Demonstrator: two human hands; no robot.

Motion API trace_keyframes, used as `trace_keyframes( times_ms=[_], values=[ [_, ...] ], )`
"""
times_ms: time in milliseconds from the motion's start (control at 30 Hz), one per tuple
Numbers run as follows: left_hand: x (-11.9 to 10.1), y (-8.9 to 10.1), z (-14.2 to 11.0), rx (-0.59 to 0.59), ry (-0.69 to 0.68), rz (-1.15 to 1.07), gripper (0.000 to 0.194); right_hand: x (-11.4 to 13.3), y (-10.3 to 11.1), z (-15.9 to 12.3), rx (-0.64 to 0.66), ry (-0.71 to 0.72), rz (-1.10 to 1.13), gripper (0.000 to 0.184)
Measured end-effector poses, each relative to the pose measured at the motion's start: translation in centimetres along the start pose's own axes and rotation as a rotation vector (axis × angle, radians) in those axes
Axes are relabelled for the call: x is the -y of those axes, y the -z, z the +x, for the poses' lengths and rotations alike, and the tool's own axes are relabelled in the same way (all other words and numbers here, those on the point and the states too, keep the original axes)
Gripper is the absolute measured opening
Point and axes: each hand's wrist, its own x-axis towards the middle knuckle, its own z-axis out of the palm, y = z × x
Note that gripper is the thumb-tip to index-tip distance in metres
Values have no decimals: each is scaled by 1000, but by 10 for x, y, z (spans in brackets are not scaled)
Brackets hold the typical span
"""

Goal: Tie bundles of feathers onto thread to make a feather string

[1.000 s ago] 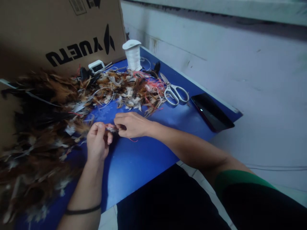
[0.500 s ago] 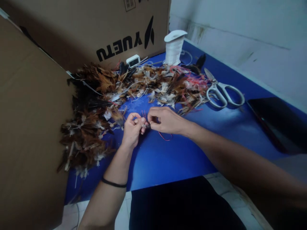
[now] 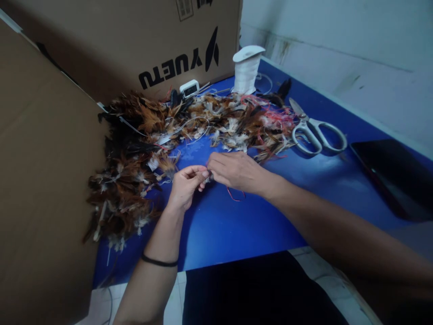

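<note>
My left hand is closed in a pinch, its thumb and forefinger meeting the fingertips of my right hand just above the blue table. The fingers of my right hand are bent and closed too. A thin red string hangs in a loop below my right hand, and a trace of red shows between the touching fingertips. Under them sits a small greyish tuft, mostly hidden by the fingers. Brown, black and white feathers lie in bunches beyond and to the left of my hands.
Silver-handled scissors rest at the right end of the feathers, near pink-red strands. Behind stand a white spool and a small white device with a dark display. A black tablet-like slab lies right. Cardboard walls the left and back.
My right hand has turned slightly and its fingers have closed in against my left fingertips. The red strands that stood up between the hands are now mostly covered.
</note>
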Motion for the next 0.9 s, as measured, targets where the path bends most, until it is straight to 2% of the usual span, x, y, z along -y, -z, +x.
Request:
trace_keyframes(
  times_ms=[267,467,567,633,700,833,900],
  values=[
    [-1,1,-1,24,66,70,27,0,-1,2,-25,145,-79,25],
    [2,4,0,24,49,122,26,4,2,4,-15,227,-190,25],
    [2,6,0,43,18,165,25,6,1,4,-11,254,-175,27],
    [1,6,0,49,-2,186,25,5,-1,4,5,202,-103,26],
    [0,5,-1,57,-17,195,26,3,-3,2,-5,68,45,23],
    [1,5,-1,90,-46,177,28,-4,-8,1,-82,-180,492,11],
    [2,5,-1,103,-63,163,27,-6,-10,1,-92,-224,673,19]
  ],
)
